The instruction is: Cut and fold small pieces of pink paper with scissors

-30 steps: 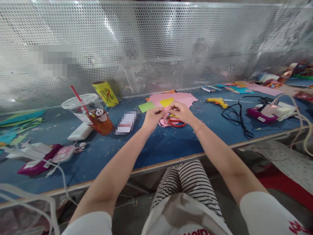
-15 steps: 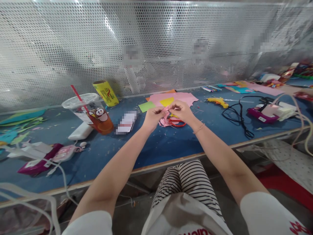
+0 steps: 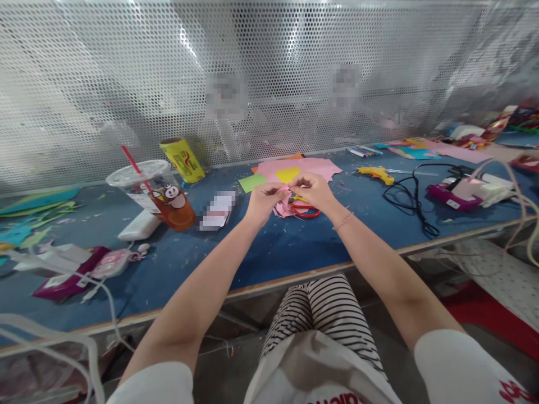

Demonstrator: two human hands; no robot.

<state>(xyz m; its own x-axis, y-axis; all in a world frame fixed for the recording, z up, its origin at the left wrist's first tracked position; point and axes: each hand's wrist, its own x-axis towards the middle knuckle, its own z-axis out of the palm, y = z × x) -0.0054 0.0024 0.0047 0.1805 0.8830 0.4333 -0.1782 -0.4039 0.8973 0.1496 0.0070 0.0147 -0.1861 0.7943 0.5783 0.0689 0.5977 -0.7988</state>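
Both hands meet at the middle of the blue table [image 3: 261, 247]. My left hand [image 3: 265, 203] pinches a small pink paper piece [image 3: 286, 189] between thumb and fingers. From the other side, my right hand [image 3: 310, 189] pinches the same piece, its fingertips almost touching the left ones. Just below the hands lie red-and-yellow scissors [image 3: 305, 211] and pink paper scraps [image 3: 283, 210]. Behind them are pink sheets [image 3: 318, 167], a yellow sheet [image 3: 287, 174] and a green sheet [image 3: 251, 182].
On the left stand a drink cup [image 3: 172, 205] with a straw, a yellow tube [image 3: 182, 160], a phone [image 3: 217, 211] and a purple power strip [image 3: 71, 278]. To the right lie a yellow glue gun [image 3: 376, 175], a black cable [image 3: 415, 202] and another power strip [image 3: 453, 197].
The hands stay in nearly the same place around the pink piece, with only slight finger movement. Nothing else has visibly moved on the table.
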